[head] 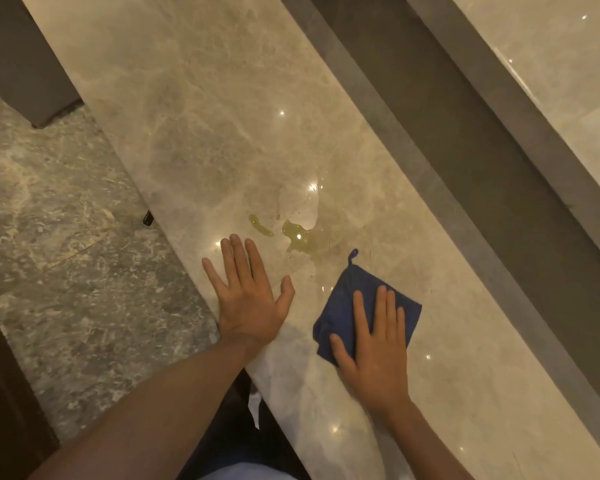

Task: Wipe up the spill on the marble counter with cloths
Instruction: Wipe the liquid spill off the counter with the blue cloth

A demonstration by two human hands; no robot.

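Nearest, the right hand [374, 344] lies palm-down with fingers [381, 306] stretched out flat, pressing a folded blue cloth [343, 306] onto the marble tabletop [194, 109]. Beside it, the left hand [246, 296] rests flat on the tabletop's edge, fingers spread, holding nothing. Just beyond the cloth's hanging loop [353, 254] sits the yellowish spill [300, 237], with a smaller streak [260, 226] left of it. No writing shows.

You face a polished beige marble counter [194, 98] running from 11 to 5 o'clock. A yellowish-green spill [298, 233] pools at its middle, a smaller streak at its 9 o'clock. A folded blue cloth [340, 306], loop tab upward, lies flat at the spill's 5 o'clock.
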